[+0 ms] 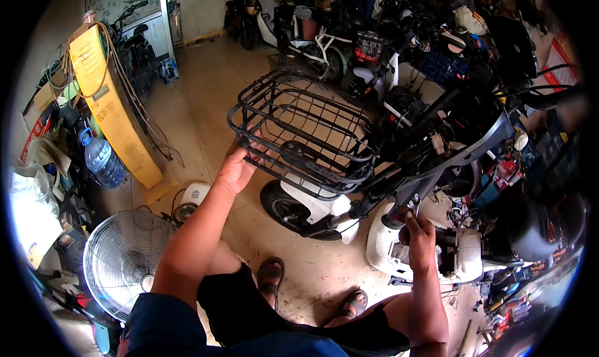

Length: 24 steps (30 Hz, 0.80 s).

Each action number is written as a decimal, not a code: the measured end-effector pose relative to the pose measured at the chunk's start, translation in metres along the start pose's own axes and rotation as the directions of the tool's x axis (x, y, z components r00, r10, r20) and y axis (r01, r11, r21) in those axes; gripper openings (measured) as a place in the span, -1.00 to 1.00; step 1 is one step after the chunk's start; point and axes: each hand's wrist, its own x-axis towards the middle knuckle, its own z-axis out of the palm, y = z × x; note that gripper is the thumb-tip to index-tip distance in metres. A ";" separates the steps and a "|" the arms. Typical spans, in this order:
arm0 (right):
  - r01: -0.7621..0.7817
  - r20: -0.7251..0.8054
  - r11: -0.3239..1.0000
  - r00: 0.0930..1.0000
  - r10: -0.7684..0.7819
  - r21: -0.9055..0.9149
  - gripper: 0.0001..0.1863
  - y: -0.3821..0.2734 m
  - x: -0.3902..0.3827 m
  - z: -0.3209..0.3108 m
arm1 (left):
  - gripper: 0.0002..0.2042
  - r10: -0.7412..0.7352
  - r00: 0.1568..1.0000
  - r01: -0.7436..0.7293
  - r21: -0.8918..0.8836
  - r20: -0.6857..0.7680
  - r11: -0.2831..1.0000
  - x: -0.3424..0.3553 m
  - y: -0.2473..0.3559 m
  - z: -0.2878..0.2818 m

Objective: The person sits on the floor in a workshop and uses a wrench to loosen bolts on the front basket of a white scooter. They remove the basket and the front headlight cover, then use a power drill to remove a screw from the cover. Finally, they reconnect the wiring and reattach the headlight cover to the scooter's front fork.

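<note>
Tan floor (199,101); black wire basket (304,157), left end in left fingers (254,150).

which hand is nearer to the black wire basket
Left: the left hand holds the black wire basket at its left end, while the right hand is apart from it, below and to the right.
</note>
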 end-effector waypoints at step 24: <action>-0.035 -0.033 0.996 0.999 0.032 -0.082 -0.70 -0.002 -0.028 -0.003 | -0.48 0.351 0.933 -0.274 0.482 -0.075 0.832 0.010 0.063 0.068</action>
